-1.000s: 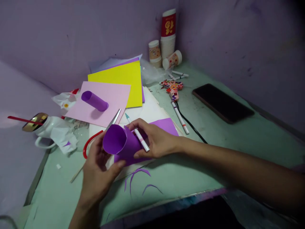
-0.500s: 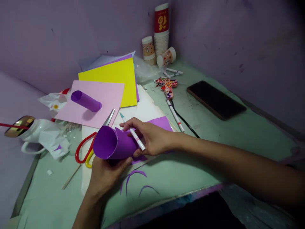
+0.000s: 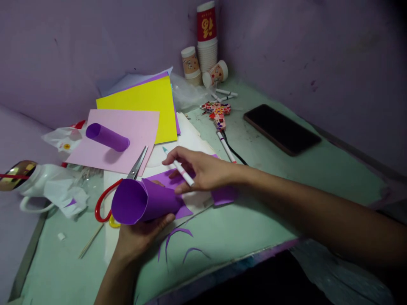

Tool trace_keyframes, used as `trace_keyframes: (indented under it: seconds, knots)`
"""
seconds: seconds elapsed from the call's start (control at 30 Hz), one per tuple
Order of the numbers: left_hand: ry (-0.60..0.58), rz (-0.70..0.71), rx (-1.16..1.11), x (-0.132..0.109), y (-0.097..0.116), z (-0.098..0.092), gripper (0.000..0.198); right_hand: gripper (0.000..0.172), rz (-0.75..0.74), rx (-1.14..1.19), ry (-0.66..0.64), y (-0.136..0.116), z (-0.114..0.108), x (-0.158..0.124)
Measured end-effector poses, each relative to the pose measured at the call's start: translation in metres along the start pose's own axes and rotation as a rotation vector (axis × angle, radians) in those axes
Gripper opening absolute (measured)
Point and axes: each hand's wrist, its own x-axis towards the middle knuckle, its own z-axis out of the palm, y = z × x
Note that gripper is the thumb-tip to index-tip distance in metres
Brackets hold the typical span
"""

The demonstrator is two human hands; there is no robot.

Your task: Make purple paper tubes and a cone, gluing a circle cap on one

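Resting on the green table (image 3: pixel 333 178) at left, red-handled scissors (image 3: pixel 137 163), just beside them a rolled purple paper cone (image 3: pixel 143 205) gripped from beneath by the left hand (image 3: pixel 140 237), right hand (image 3: pixel 206 171) pinching a white marker (image 3: pixel 179 167), fingertips (image 3: pixel 178 190) on the cone's loose flap, black phone (image 3: pixel 281 129) far right.

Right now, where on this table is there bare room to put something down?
The widest bare patch of the table lies between the phone and the forearm behind the right hand, which holds a pen. Another lies along the front edge, right of the purple scraps. Crowded: the left hand holding the purple cone, scissors, paper sheets, cups.
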Motion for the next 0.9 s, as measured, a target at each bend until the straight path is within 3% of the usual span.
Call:
trace_keyframes:
  seconds: [0.1,0.23,0.3,0.6,0.8,0.9]
  knots:
    - [-0.020,-0.137,-0.089,0.000,0.005,0.001,0.064,0.041,0.023,0.083,0.164,-0.001,-0.008,0.000]
    - [0.014,-0.107,-0.094,0.000,0.009,0.002,0.069,0.031,0.033,0.207,0.303,-0.007,-0.008,0.000]
    - [0.028,-0.097,-0.102,-0.001,0.009,0.003,0.068,0.025,0.066,0.314,0.303,-0.011,-0.005,0.000]
    - [0.025,-0.146,-0.115,-0.002,0.012,0.003,0.078,0.058,0.157,0.285,0.365,-0.010,0.001,-0.001]
    - [0.108,-0.229,-0.170,-0.004,0.014,0.005,0.100,0.050,0.175,0.248,0.285,-0.007,0.006,0.000]
    - [0.122,-0.238,-0.213,-0.003,0.014,0.006,0.101,0.028,0.210,0.253,0.264,-0.004,0.007,0.002]
